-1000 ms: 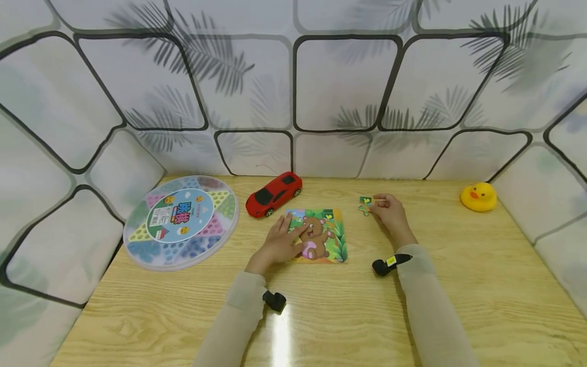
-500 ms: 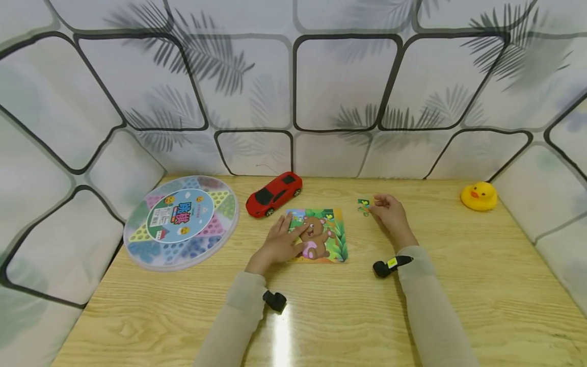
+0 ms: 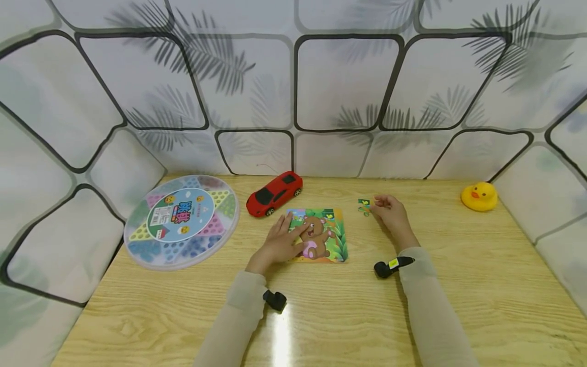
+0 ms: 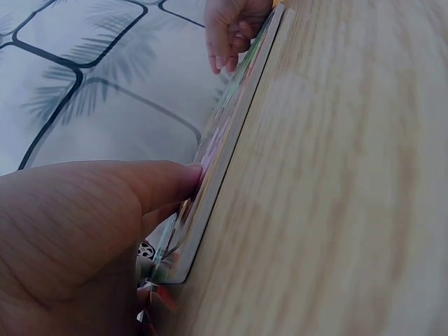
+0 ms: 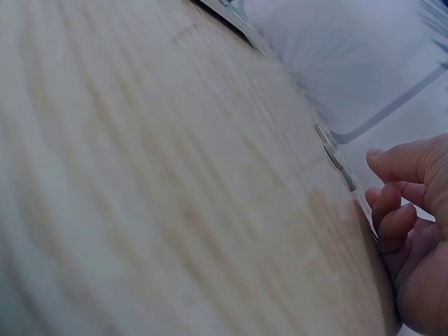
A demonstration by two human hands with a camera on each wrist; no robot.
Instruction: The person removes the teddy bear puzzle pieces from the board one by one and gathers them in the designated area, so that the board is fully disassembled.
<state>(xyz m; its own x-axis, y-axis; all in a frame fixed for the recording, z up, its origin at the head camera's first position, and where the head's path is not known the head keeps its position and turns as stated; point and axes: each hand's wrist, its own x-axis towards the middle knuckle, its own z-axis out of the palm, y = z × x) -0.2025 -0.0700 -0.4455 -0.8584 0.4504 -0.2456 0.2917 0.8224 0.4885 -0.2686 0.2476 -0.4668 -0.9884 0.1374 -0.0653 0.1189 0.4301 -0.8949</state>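
Observation:
A square jigsaw puzzle (image 3: 337, 239) with a brown bear on it lies flat on the wooden table. My left hand (image 3: 281, 242) rests on its left part, fingers spread, and hides some of the picture. In the left wrist view the thumb (image 4: 171, 180) lies on the puzzle's top near its edge. Right of the puzzle, a small green puzzle piece (image 3: 364, 202) lies on the table. Beside it is my right hand (image 3: 391, 214), its fingers loosely curled. The right wrist view shows the thumb (image 5: 395, 162) raised above the piece (image 5: 336, 157), with a gap between them.
A red toy car (image 3: 274, 194) stands just behind the puzzle's left corner. To the left lies a round Chinese checkers board (image 3: 224, 204). A yellow rubber duck (image 3: 479, 197) sits at the far right, and a patterned wall covering (image 3: 346, 84) borders the table's back.
The small puzzle piece has shifted slightly left from where it was a second ago, and the right hand's fingers have come off it. The left hand has stayed on the puzzle.

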